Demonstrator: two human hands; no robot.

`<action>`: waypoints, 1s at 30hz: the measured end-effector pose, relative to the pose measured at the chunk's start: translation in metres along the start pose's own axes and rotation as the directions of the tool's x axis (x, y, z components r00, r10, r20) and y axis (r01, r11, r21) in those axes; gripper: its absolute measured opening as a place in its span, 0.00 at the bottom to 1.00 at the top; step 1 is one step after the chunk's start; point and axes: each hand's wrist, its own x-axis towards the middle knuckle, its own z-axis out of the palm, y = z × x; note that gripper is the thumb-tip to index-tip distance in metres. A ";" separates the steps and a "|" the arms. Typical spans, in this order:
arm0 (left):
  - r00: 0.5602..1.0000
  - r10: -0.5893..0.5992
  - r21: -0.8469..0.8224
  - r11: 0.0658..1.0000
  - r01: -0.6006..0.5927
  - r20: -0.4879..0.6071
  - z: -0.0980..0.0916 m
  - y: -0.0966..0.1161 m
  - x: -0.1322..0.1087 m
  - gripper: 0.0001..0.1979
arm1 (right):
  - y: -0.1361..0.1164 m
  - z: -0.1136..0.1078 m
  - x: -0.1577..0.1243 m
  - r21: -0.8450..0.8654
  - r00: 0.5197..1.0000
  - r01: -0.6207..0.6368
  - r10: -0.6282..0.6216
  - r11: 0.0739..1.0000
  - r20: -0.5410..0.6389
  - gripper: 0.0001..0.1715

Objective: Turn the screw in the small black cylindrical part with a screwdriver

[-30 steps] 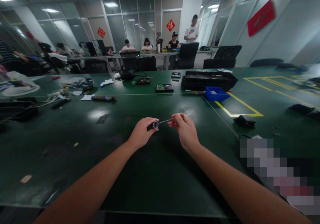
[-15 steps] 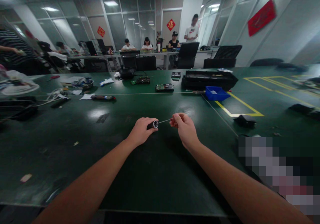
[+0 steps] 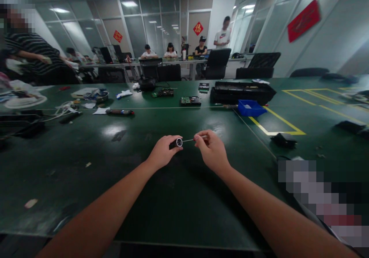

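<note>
My left hand is closed around a small dark cylinder with a bright silver ring and a dark middle at its end, which faces me. In my right hand is a thin screwdriver, pinched near a bit of red by the fingertips. Its metal shaft points left and meets the ringed end of the cylinder; whether the tip is inside cannot be made out. Most of the screwdriver's handle is hidden by my fingers. Both hands are held above the green tabletop.
Beyond my hands lie a circuit board, a long black housing and a blue bin. A dark pen-like tool and white cables are at the left. A black block sits to the right. Several people work behind.
My right hand has turned slightly and the screwdriver shaft now lies more level. The left hand holds the cylinder in nearly the same place. A person at the far left shows more fully.
</note>
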 end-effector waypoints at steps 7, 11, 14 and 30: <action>1.000 -0.006 -0.012 1.000 0.006 -0.010 0.000 -0.003 0.000 0.18 | 0.003 0.002 -0.003 -0.038 0.995 0.059 -0.056 0.998 0.079 0.16; 1.000 0.005 -0.009 1.000 -0.005 -0.001 0.001 -0.002 0.000 0.18 | 0.010 0.005 -0.001 0.039 0.999 0.032 -0.033 0.999 0.003 0.11; 1.000 -0.003 -0.013 1.000 0.003 0.006 0.000 -0.002 0.000 0.18 | 0.015 0.010 0.001 0.230 0.998 -0.036 0.045 0.973 -0.035 0.11; 0.996 0.024 0.143 0.989 -0.037 0.089 -0.002 -0.006 0.003 0.20 | 0.031 0.009 0.013 0.444 0.939 -0.236 0.321 0.864 -0.126 0.13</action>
